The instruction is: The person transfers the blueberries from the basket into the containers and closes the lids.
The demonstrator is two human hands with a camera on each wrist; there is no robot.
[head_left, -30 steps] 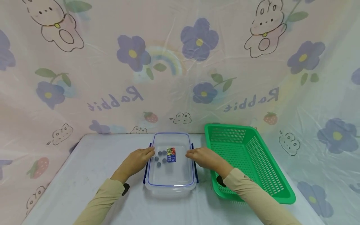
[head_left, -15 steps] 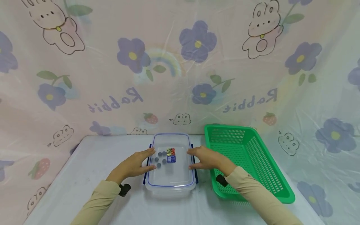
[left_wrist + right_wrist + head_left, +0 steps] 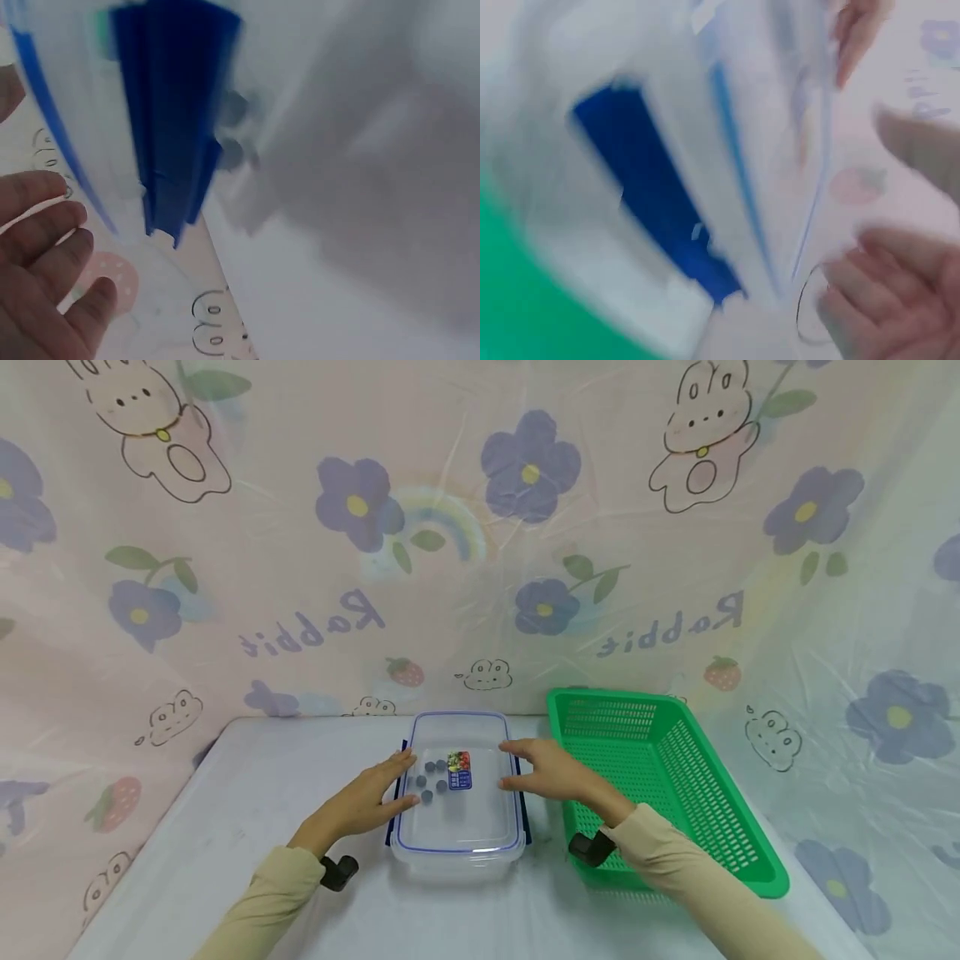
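A clear plastic food container with a lid outlined in blue stands on the table, a fruit label on its lid. Several small grey-blue balls show through the lid on its left side. Dark blue clips run along both long sides: the left clip and the blurred right clip. My left hand is at the left edge, thumb and fingers spread over the rim. Opposite it, my right hand has its spread fingertips over the right edge. Whether either hand touches the lid is unclear.
A green perforated basket stands right of the container, partly under my right forearm. White cloth covers the table. A printed curtain rises directly behind it.
Both hands have spread thumb from fingers, where earlier the fingers were bunched at the container's sides. My right hand has shifted slightly up. The container has stayed in place.
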